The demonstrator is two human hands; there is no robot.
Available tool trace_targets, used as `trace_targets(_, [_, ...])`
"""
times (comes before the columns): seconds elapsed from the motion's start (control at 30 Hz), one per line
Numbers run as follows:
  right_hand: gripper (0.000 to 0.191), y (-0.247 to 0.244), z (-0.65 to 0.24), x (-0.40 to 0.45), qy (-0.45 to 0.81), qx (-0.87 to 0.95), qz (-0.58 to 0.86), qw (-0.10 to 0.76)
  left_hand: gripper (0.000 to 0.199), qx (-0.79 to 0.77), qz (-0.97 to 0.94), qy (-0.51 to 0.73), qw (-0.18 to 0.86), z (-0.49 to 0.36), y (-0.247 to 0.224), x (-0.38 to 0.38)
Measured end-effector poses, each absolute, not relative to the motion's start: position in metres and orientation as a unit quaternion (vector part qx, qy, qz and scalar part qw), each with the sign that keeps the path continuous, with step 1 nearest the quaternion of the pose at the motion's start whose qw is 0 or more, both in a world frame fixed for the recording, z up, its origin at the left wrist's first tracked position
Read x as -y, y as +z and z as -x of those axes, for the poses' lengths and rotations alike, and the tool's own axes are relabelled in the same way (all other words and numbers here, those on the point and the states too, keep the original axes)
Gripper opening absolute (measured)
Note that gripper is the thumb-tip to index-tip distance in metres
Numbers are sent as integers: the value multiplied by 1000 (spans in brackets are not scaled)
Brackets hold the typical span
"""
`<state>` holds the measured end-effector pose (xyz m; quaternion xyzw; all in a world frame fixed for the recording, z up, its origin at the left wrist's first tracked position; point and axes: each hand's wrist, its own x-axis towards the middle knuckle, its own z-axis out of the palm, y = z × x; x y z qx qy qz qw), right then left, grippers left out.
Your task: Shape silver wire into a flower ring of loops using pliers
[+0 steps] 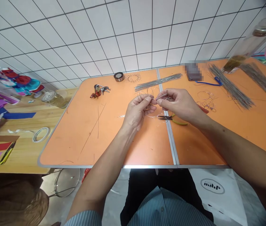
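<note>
Both my hands meet above the middle of an orange folding table (71,138), fingertips nearly touching. My left hand (138,110) is closed in a pinch on a thin bent wire (149,91) with fine loops rising over the fingers. Opposite it, my right hand (178,103) also pinches the looped wire between thumb and forefinger. How the wire runs between the fingertips is too fine to make out. Just below the hands lie pliers (179,122) with dark jaws and yellow handles, partly among loose wire loops.
Bundles of straight wire (158,81) lie at the back, with more wire bundles (232,86) at right. A roll of black tape (118,76), keys (103,89), a phone (193,72) and a tall glass bottle (237,61) stand or lie around. A wooden table (59,125) adjoins at left.
</note>
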<state>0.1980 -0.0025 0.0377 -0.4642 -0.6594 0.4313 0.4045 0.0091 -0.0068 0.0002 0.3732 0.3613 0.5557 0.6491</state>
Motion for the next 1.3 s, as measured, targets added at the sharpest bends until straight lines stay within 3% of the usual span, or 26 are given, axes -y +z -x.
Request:
trace_targets(0.2, [17,36,-197,2,446,650,468,398,36,-378,-392,557,627,-12,-2,10])
trace_targets(0.5, [8,30,-196,-1,417,657,470,417,33,-382,-405,564,610,-16,-4,10])
trace_targets(1.3, [6,39,-197,4,423,649,476,417,27,-390,-392,559,618,-14,1,12])
